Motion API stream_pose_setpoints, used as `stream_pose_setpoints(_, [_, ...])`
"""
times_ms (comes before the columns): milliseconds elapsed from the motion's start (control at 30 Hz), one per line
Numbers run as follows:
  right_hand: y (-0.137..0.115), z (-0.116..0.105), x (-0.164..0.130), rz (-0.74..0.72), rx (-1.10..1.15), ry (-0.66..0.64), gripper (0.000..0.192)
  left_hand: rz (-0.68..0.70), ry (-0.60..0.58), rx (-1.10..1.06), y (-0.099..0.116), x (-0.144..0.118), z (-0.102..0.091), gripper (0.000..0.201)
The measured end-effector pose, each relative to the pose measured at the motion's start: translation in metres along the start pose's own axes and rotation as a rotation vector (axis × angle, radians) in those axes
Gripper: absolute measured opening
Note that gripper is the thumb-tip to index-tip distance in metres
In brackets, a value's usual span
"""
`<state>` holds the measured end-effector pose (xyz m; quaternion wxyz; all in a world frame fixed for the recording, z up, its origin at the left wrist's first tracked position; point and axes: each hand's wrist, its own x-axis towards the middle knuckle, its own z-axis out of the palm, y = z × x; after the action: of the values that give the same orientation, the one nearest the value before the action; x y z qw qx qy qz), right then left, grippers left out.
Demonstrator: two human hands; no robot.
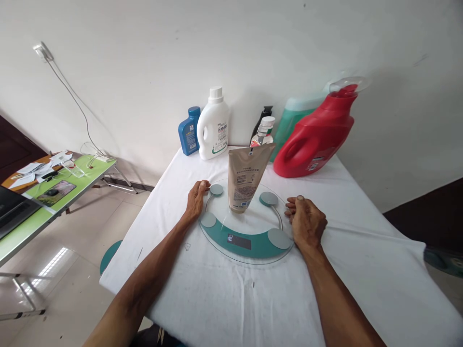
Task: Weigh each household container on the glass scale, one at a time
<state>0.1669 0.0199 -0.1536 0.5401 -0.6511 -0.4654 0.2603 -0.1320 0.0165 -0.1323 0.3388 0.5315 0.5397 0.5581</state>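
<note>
- The left hand lies flat, fingers loosely spread, touching the left rim of the round glass scale; it grips nothing.
- The right hand rests half-curled at the scale's right rim, holding nothing.
- A tan tube stands cap-down on the scale, between both hands.
- Behind, against the wall: a blue bottle, a white jug, a red jug; their contents cannot be seen.

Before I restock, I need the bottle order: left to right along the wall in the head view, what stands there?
blue bottle → white jug → red jug
</note>
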Motion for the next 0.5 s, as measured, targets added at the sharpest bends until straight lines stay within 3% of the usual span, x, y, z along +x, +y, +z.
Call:
stream_pose_setpoints(100, [-0.0024,-0.0002,-0.0005,0.070,0.033,0.009,0.039,0.001,-0.005,0.011,0.0001,0.0003,-0.0001,0.066])
stream_pose_setpoints(500, [-0.0060,-0.0020,-0.0031,0.070,0.022,0.007,0.039,0.002,-0.011,0.014,0.0006,-0.0003,-0.0003,0.057])
